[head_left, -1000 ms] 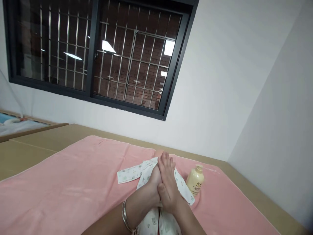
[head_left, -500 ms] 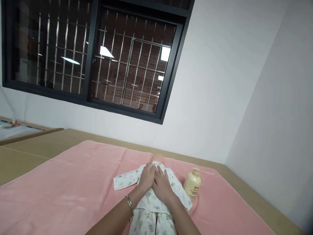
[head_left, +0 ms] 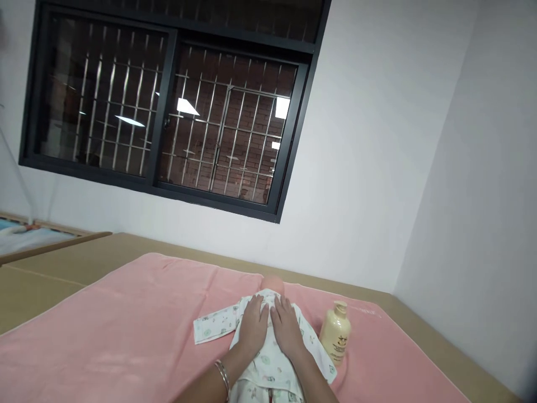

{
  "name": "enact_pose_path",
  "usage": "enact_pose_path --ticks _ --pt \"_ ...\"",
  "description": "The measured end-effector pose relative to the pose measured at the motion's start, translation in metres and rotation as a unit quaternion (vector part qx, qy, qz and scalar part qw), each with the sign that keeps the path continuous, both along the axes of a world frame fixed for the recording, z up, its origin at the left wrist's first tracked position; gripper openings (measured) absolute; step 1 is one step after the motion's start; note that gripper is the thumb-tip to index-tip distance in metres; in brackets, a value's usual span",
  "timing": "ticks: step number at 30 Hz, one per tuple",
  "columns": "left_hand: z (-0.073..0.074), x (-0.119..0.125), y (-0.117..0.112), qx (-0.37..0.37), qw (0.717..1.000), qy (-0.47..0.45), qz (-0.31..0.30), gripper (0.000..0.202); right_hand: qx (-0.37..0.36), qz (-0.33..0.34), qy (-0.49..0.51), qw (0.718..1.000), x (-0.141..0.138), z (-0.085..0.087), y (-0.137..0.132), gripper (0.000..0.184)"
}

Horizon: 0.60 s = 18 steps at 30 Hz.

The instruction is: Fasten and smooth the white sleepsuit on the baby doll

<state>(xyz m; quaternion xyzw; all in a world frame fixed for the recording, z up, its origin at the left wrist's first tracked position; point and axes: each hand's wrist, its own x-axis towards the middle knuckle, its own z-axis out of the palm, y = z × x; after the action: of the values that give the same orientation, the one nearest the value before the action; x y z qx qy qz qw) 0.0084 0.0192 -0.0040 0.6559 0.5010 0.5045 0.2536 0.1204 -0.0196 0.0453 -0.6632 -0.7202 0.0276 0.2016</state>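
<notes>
Now | hands (head_left: 253,327) apart, flat on patterned shirt (head_left: 269,358) | earlier: touching each other

Seemingly a baby-care room: pink towel (head_left: 138,319), clothed doll (head_left: 269,358), pump bottle (head_left: 335,334).

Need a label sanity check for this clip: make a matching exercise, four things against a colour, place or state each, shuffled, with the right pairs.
Things:
1. pump bottle
2. bracelet
3. doll
4. cloth

Descriptions:
A. silver, around the left wrist
B. pink, spread out flat under other things
C. in patterned white clothes, beneath the left hand and right hand
D. pale yellow, standing upright

Pairs: 1-D, 2-A, 3-C, 4-B
</notes>
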Motion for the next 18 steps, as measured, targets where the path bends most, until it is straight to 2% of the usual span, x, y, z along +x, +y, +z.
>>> enact_pose_path --ticks 2,3,4,7,9,10,14,18 --pt "-0.001 0.000 0.001 0.002 1.000 -0.003 -0.002 0.055 0.005 -0.063 -0.001 0.998 0.000 -0.003 0.001 0.058" --pt "-0.001 0.000 0.001 0.003 1.000 -0.009 -0.002 0.055 0.002 -0.062 -0.016 0.998 -0.002 -0.004 0.000 0.057" --pt "-0.002 -0.001 0.001 0.002 1.000 -0.018 -0.003 0.055 -0.005 -0.036 -0.036 0.999 -0.004 -0.004 -0.002 0.056" --pt "-0.002 -0.003 0.002 0.001 0.999 -0.036 -0.009 0.054 -0.016 0.107 -0.077 0.991 -0.009 -0.001 -0.006 0.051" --pt "-0.002 -0.004 0.002 0.008 0.999 -0.030 -0.013 0.053 -0.006 0.139 -0.068 0.988 -0.006 0.000 -0.005 0.049" --pt "-0.002 -0.003 0.002 0.012 1.000 -0.022 -0.012 0.053 0.002 0.120 -0.054 0.991 -0.003 0.000 -0.002 0.049" --pt "0.000 -0.001 0.001 0.012 1.000 0.013 0.000 0.052 0.035 -0.029 0.002 0.999 0.010 -0.004 0.010 0.057" --pt "0.004 -0.001 -0.001 -0.008 0.997 0.073 0.016 0.054 0.068 -0.068 -0.044 0.994 0.009 -0.002 0.008 0.049"
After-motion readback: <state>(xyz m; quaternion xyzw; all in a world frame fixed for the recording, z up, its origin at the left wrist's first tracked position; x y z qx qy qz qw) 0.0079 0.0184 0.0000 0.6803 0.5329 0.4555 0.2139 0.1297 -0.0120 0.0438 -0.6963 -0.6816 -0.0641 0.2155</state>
